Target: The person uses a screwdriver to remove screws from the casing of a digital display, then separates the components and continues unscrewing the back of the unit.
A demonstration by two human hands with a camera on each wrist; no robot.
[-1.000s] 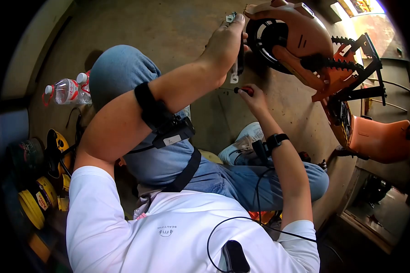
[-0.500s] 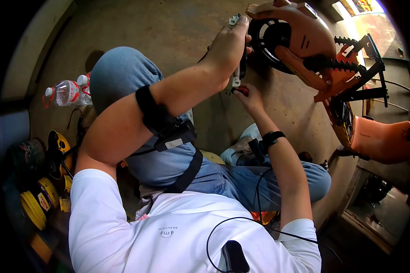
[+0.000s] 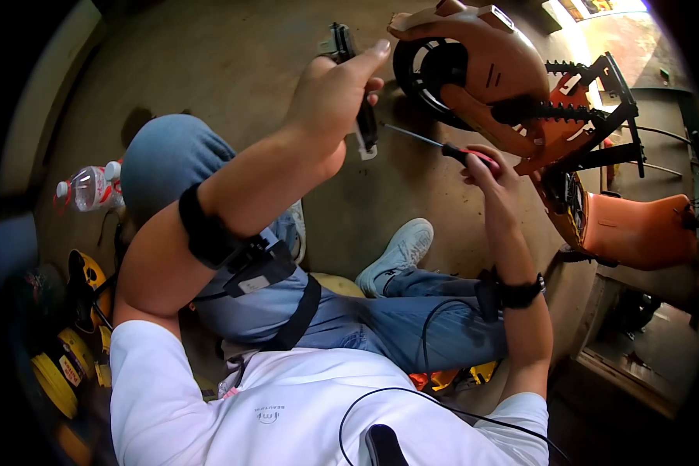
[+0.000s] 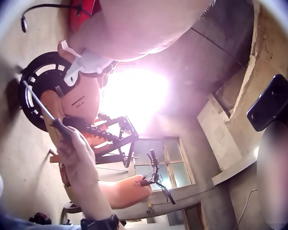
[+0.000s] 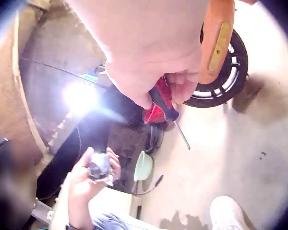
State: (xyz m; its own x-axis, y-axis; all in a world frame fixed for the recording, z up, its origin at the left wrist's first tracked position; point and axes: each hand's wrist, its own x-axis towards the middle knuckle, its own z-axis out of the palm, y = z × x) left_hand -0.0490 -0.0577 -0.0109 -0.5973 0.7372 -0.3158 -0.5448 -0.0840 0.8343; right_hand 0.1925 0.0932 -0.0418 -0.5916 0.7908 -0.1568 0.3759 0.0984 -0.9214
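Observation:
My left hand (image 3: 326, 97) is raised over the floor and grips a long black part (image 3: 366, 128) with pale metal bracket ends. In the left wrist view, a whitish bracket end (image 4: 90, 66) shows below the hand. My right hand (image 3: 495, 177) holds a screwdriver (image 3: 457, 153) by its red and black handle. Its thin shaft points left toward the black part, with the tip apart from the lower bracket. Seen from the right wrist, the screwdriver (image 5: 165, 103) points down, and the left hand (image 5: 86, 179) shows farther off with the part end-on.
An orange vehicle (image 3: 497, 54) with a spoked black wheel (image 3: 431, 74), black springs and a frame stands just beyond the hands. Water bottles (image 3: 92, 189) stand at the left, near yellow reels (image 3: 54, 380). A white shoe (image 3: 400, 252) rests on the floor below the hands.
The screwdriver, earlier close to the part's lower bracket, has drawn away to the right. The left hand has moved left with the black part and turned it. The head view has shifted slightly.

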